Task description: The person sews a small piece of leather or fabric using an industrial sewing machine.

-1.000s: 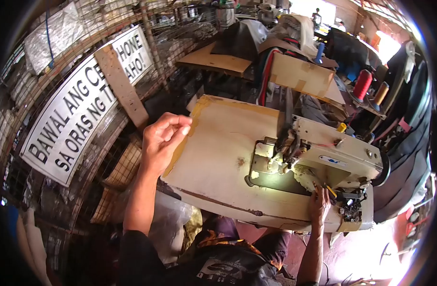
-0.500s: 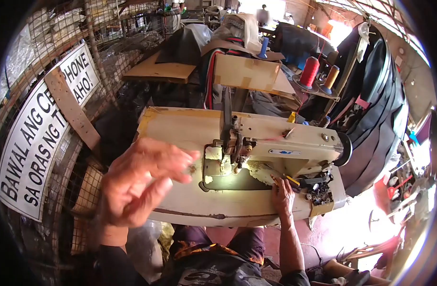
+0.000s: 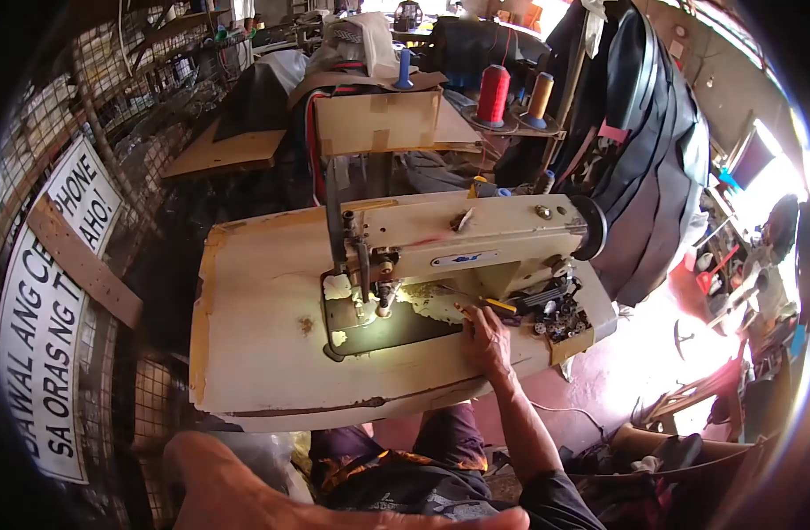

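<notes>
My right hand (image 3: 487, 340) rests on the front part of the sewing machine table (image 3: 255, 309), its fingertips at a small orange-tipped item beside a yellow-handled tool (image 3: 500, 306). Whether it grips that item is hard to tell. My left hand (image 3: 246, 490) is large and close to the camera at the bottom edge, in front of the table, with a finger stretched out to the right and nothing seen in it. The sewing machine (image 3: 475, 231) stands across the table, its lamp lighting the needle area. Bobbins and small metal parts (image 3: 564, 322) lie in a tray at the right end.
A red thread spool (image 3: 492, 95) and an orange one (image 3: 537, 99) stand behind the machine. A cardboard box piece (image 3: 378, 122) is upright at the back. Dark material (image 3: 643, 177) hangs on the right. A lettered sign (image 3: 47, 353) leans against wire mesh on the left.
My left hand has dropped from above the table's left side to the bottom edge. The view has shifted, so the machine appears further left. My right hand stays near the yellow-handled tool.
</notes>
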`<state>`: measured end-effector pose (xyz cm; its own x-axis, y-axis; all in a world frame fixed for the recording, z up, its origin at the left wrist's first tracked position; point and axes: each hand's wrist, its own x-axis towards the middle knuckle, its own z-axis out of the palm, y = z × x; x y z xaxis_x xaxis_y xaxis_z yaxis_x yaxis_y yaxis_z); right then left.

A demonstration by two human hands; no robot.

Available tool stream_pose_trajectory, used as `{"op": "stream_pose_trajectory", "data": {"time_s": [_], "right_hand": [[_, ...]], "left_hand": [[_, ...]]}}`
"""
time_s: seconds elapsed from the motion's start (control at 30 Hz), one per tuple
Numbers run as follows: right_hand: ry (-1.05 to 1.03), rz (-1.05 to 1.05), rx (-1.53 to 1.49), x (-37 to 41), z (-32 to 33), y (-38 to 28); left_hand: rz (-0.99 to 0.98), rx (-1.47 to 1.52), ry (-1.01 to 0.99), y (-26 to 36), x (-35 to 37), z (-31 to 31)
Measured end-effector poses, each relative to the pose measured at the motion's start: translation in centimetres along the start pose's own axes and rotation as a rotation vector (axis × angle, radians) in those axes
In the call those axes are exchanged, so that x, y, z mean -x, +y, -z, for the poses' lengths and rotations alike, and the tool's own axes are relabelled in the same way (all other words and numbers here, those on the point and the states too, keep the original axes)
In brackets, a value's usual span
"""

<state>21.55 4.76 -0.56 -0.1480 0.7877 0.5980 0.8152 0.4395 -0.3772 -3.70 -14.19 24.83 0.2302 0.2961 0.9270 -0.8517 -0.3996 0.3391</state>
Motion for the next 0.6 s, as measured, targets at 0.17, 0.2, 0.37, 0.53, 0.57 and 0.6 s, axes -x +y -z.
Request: {"op": "stream_pose_trajectory", "data": {"time_s": [0.17,0.2,0.37,0.53,0.57,0.6], "right_hand": [[-0.013,0.01,-0.029,0.1,-0.6,0.7],[-0.026,0.009,-0.021,0.2,-0.8,0.6],[-0.056,0.004,-0.001,0.2,-0.6,0.9],[-0.037,0.021,0.013,0.0,-0.6,0.7],[-0.032,0.026,0.025,0.0,-0.6,0.7],[-0.027,0.032,0.037,0.0,-0.6,0.7]], "left_hand": [[-0.007,0.001,0.036,-1.3,-1.0,-0.4],[-0.008,-0.038,0.047,-1.3,-1.3,-0.5],[-0.031,-0.391,0.036,-2.1,-2.4,0.7],[-0.007,-0.425,0.046,-2.1,-2.3,1.1],[-0.007,-0.422,0.043,-2.0,-2.3,1.1],[-0.007,-0.423,0.041,-2.1,-2.3,1.1]]}}
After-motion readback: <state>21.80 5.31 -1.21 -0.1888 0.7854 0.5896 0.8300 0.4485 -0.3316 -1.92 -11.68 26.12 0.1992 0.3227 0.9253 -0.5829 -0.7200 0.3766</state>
